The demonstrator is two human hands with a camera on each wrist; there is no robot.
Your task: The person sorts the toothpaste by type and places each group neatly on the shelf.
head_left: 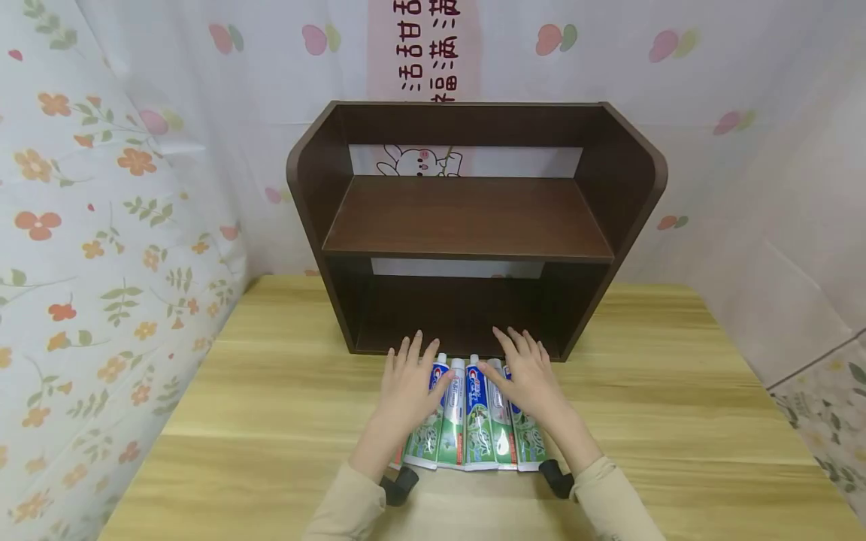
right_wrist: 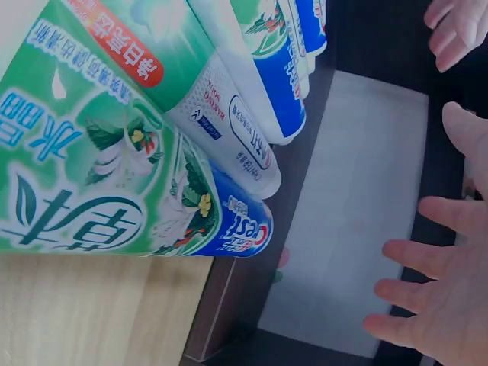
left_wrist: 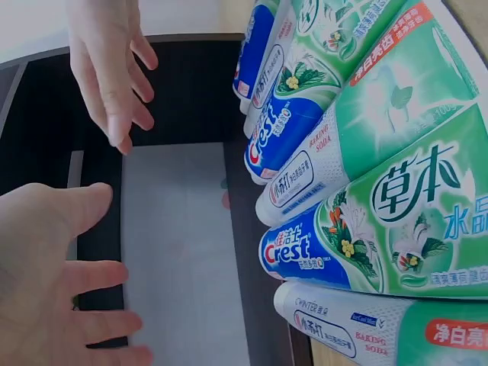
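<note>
Several toothpaste tubes [head_left: 478, 428] lie side by side in a row on the table, caps toward the shelf. Blue-and-green Crest tubes [left_wrist: 301, 252] alternate with white-and-green baking soda tubes [left_wrist: 366, 335]. My left hand [head_left: 408, 387] hovers over the row's left end with its fingers spread, covering part of those tubes. Over the right end is my right hand [head_left: 531, 379], fingers extended toward the shelf. In both wrist views the palms and fingers hold nothing; whether either hand touches a tube I cannot tell.
A dark brown two-tier shelf [head_left: 467, 218] stands directly behind the tubes, its lower front edge close to the caps. Wood-grain table [head_left: 271, 398] extends to both sides. Floral curtain [head_left: 101, 263] hangs on the left, patterned cloth [head_left: 250, 75] behind.
</note>
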